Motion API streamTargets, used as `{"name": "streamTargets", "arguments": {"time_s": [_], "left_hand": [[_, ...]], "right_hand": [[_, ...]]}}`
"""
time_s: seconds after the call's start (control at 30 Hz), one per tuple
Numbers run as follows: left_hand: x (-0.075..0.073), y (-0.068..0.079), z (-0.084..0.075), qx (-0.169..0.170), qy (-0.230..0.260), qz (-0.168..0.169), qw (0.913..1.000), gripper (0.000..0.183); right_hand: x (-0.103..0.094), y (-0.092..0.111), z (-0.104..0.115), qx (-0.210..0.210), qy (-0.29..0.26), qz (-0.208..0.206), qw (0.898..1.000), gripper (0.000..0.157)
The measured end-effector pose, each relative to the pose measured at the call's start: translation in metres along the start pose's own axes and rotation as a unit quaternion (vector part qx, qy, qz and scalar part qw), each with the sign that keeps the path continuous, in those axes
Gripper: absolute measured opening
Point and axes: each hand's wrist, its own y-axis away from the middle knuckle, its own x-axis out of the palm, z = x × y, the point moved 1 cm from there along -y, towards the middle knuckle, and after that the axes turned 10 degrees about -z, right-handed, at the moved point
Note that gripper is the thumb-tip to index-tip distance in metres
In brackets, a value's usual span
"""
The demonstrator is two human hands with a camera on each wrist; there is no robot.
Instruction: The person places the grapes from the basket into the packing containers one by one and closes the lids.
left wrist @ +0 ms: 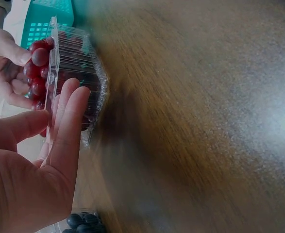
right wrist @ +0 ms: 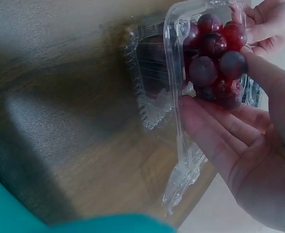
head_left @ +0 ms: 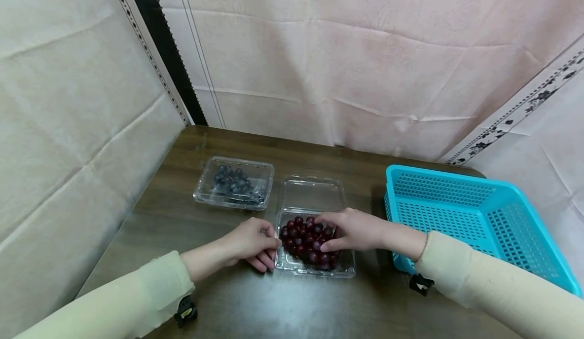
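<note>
A bunch of dark red grapes (head_left: 312, 241) sits in a clear plastic box (head_left: 339, 273) whose lid (head_left: 312, 193) is folded back away from me. My left hand (head_left: 253, 242) holds the box at its left rim, thumb on the edge and fingers along the outer wall, as the left wrist view shows. From the right, my right hand (head_left: 358, 230) grips the grapes, its thumb (right wrist: 266, 68) on the near ones and the fingers spread along the bunch's other side. The grapes bulge above the rim in both wrist views.
Behind my left hand stands a second clear box (head_left: 262, 197) with dark blue grapes (head_left: 233, 179) inside. A turquoise perforated basket (head_left: 515, 187) stands on the right, beside my right forearm. Hanging cloth (head_left: 319, 65) surrounds the brown wooden table (head_left: 237, 303) at the back and sides.
</note>
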Motion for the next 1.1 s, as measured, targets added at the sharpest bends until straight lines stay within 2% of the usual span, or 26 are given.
{"name": "streamTargets", "arguments": {"time_s": [0.17,0.37,0.47,0.63,0.83,1.1], "left_hand": [[-0.001,-0.001,0.001,0.002,-0.004,0.003,1.0000,0.010],[-0.002,-0.002,0.002,0.004,-0.015,0.006,0.9999,0.010],[-0.002,-0.002,0.003,0.006,-0.016,0.007,0.9998,0.011],[-0.002,-0.002,0.002,0.009,-0.017,0.008,0.9998,0.011],[-0.003,-0.002,0.001,0.009,-0.021,0.008,0.9997,0.011],[-0.004,-0.001,-0.001,0.008,-0.020,0.007,0.9997,0.011]], "right_hand": [[-0.005,0.001,-0.004,0.013,-0.038,-0.001,0.999,0.060],[-0.029,0.000,-0.019,0.022,-0.094,-0.055,0.994,0.049],[-0.042,-0.004,-0.029,0.057,-0.132,-0.070,0.987,0.049],[-0.055,-0.011,-0.047,0.122,-0.198,-0.066,0.970,0.056],[-0.062,-0.016,-0.063,0.178,-0.200,-0.062,0.961,0.065],[-0.067,-0.017,-0.072,0.241,-0.236,-0.035,0.941,0.088]]}}
